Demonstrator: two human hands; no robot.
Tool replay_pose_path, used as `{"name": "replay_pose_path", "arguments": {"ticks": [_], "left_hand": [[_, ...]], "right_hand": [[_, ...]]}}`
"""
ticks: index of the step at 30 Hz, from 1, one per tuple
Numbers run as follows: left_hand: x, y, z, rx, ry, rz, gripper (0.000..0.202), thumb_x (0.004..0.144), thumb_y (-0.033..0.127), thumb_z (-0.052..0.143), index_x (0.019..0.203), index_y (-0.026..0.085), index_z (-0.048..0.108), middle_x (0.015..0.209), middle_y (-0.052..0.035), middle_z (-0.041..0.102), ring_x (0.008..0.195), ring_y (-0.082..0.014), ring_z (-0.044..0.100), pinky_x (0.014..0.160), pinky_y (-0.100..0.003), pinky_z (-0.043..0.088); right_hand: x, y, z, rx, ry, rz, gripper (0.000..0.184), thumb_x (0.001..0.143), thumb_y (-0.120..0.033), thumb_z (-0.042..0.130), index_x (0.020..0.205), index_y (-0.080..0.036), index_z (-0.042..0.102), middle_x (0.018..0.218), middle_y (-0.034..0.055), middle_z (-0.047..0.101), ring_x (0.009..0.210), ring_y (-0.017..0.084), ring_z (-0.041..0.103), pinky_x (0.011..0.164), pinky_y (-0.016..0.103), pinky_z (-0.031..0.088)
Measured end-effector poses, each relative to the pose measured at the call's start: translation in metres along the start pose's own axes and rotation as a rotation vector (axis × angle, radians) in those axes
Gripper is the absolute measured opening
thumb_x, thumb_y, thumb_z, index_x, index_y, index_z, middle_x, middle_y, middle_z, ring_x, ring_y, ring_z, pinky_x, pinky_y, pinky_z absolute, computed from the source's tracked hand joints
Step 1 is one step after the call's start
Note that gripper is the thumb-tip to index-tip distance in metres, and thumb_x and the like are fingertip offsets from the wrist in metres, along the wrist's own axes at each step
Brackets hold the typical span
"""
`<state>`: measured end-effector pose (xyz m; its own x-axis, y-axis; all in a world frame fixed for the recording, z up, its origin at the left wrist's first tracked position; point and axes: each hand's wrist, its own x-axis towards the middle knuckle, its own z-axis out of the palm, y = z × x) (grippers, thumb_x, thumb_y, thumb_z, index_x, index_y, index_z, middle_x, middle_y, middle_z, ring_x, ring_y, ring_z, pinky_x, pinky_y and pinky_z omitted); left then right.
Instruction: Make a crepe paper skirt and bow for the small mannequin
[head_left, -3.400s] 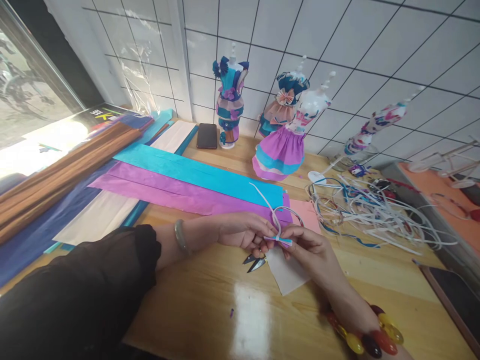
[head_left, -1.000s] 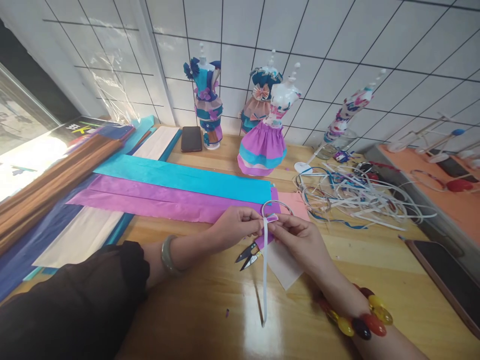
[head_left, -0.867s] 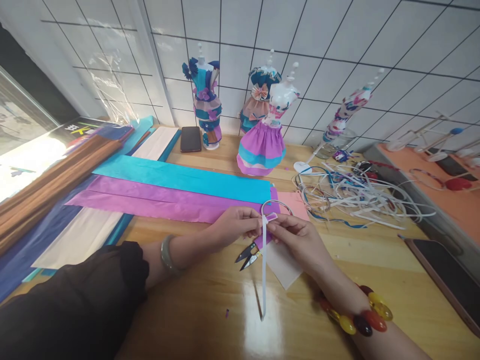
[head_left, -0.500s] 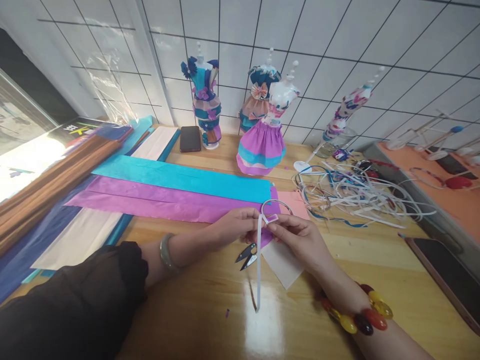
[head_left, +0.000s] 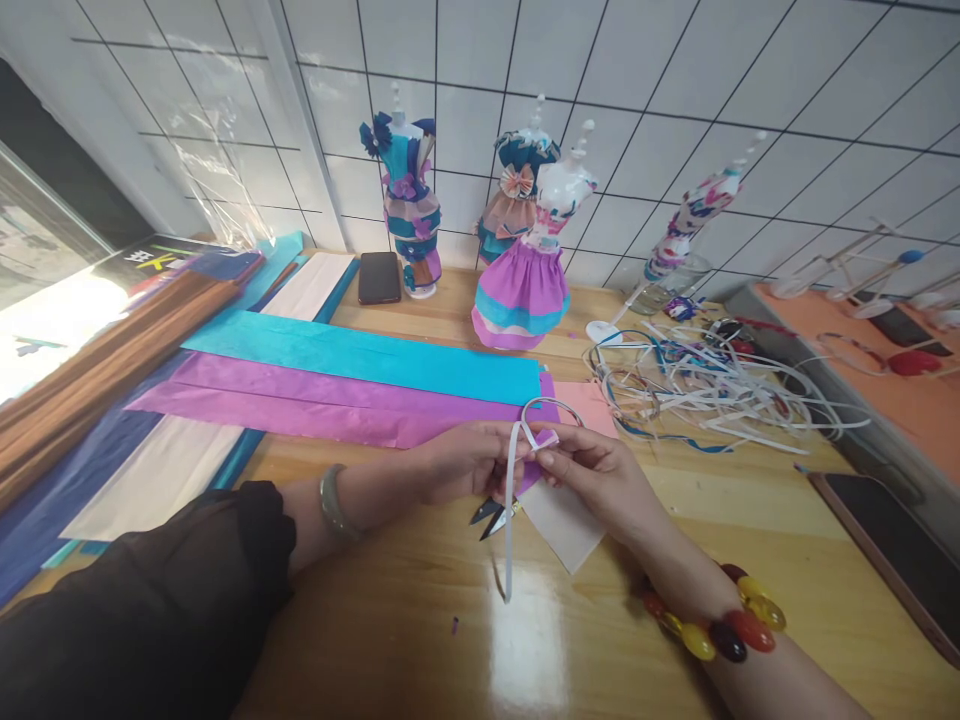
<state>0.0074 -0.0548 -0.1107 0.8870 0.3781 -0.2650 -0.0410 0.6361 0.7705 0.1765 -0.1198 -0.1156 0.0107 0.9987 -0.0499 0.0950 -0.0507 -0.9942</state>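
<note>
My left hand and my right hand meet over the wooden table, both pinching a small purple paper piece and a thin white strip. The strip loops up above my fingers and its loose end hangs down to the tabletop. Small scissors lie just under my left hand. A white paper sheet lies beneath my right hand.
Long cyan, purple and white crepe sheets lie at left beside brown rolls. Doll mannequins in paper dresses and a phone stand at the back wall. A tangle of white strips lies at right, a dark tablet beyond.
The strip's loose end, earlier up above my fingers, now hangs down to the table and has swung slightly left and shortened. My hands have stayed in about the same place.
</note>
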Motion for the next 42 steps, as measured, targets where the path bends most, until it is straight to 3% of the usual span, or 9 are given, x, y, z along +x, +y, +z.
{"name": "replay_pose_path", "arguments": {"ticks": [6, 10, 13, 19, 28, 34, 39, 42], "left_hand": [[-0.0013, 0.0014, -0.005, -0.141, -0.156, -0.146, 0.015, 0.077, 0.026, 0.055, 0.071, 0.014, 0.05, 0.05, 0.0021, 0.046, 0.046, -0.008, 0.042, 0.049, -0.022, 0.032], [-0.0009, 0.0024, -0.0068, -0.168, -0.195, -0.202, 0.013, 0.078, 0.023, 0.053, 0.069, 0.013, 0.05, 0.049, 0.0019, 0.044, 0.047, -0.008, 0.041, 0.048, -0.022, 0.03], [-0.0005, 0.0032, -0.0071, -0.163, -0.206, -0.228, 0.013, 0.078, 0.022, 0.051, 0.068, 0.013, 0.049, 0.048, 0.0018, 0.043, 0.047, -0.0084, 0.04, 0.048, -0.022, 0.029], [-0.0013, 0.0038, -0.0065, -0.116, -0.181, -0.232, 0.012, 0.077, 0.022, 0.05, 0.069, 0.014, 0.048, 0.047, 0.0022, 0.043, 0.045, -0.0082, 0.039, 0.048, -0.022, 0.028], [0.0, 0.0033, -0.003, 0.004, -0.135, -0.204, 0.012, 0.072, 0.024, 0.051, 0.067, 0.014, 0.049, 0.046, 0.0019, 0.045, 0.043, -0.0087, 0.039, 0.045, -0.022, 0.029], [0.0029, 0.0004, -0.0088, 0.177, -0.199, -0.143, 0.016, 0.075, 0.027, 0.047, 0.071, 0.013, 0.054, 0.044, 0.0009, 0.05, 0.039, -0.0096, 0.044, 0.042, -0.021, 0.032], [-0.0005, 0.005, -0.0066, 0.329, -0.102, -0.186, 0.022, 0.08, 0.038, 0.045, 0.077, 0.016, 0.047, 0.048, 0.002, 0.053, 0.038, -0.0095, 0.045, 0.041, -0.021, 0.036], [-0.003, 0.0098, -0.0022, 0.427, -0.002, -0.119, 0.024, 0.078, 0.04, 0.05, 0.079, 0.016, 0.049, 0.059, 0.0013, 0.055, 0.046, -0.0091, 0.051, 0.044, -0.021, 0.039]], "right_hand": [[-0.0015, -0.0023, -0.0015, -0.003, -0.04, 0.016, 0.026, 0.068, -0.034, 0.072, 0.091, -0.021, 0.071, 0.062, -0.0017, 0.06, 0.051, 0.009, 0.048, 0.05, 0.024, 0.04], [-0.0021, -0.0071, -0.002, -0.014, -0.116, 0.003, 0.035, 0.071, -0.032, 0.07, 0.104, -0.022, 0.065, 0.064, -0.0022, 0.059, 0.053, 0.009, 0.051, 0.052, 0.023, 0.042], [-0.0025, -0.0093, -0.0028, -0.004, -0.159, -0.008, 0.032, 0.073, -0.031, 0.068, 0.103, -0.021, 0.062, 0.064, -0.0028, 0.059, 0.055, 0.01, 0.053, 0.054, 0.023, 0.044], [-0.0036, -0.0063, -0.0047, -0.008, -0.184, -0.017, 0.018, 0.074, -0.03, 0.068, 0.087, -0.02, 0.059, 0.06, -0.003, 0.058, 0.054, 0.01, 0.053, 0.053, 0.022, 0.041], [-0.0026, -0.0059, -0.0048, 0.006, -0.172, 0.065, 0.02, 0.071, -0.033, 0.071, 0.076, -0.018, 0.059, 0.056, -0.0031, 0.059, 0.051, 0.009, 0.051, 0.05, 0.021, 0.037], [-0.0026, -0.0075, -0.0042, 0.0, -0.178, 0.125, 0.024, 0.068, -0.038, 0.072, 0.074, -0.018, 0.06, 0.055, -0.003, 0.058, 0.05, 0.009, 0.05, 0.048, 0.021, 0.036], [-0.0009, -0.007, -0.0058, 0.081, -0.16, 0.132, 0.022, 0.068, -0.035, 0.072, 0.074, -0.018, 0.06, 0.057, -0.0032, 0.058, 0.051, 0.008, 0.05, 0.051, 0.021, 0.037], [-0.0004, -0.0055, -0.0077, 0.112, -0.153, 0.183, 0.021, 0.068, -0.034, 0.072, 0.075, -0.017, 0.06, 0.053, -0.004, 0.057, 0.048, 0.007, 0.047, 0.049, 0.021, 0.034]]}}
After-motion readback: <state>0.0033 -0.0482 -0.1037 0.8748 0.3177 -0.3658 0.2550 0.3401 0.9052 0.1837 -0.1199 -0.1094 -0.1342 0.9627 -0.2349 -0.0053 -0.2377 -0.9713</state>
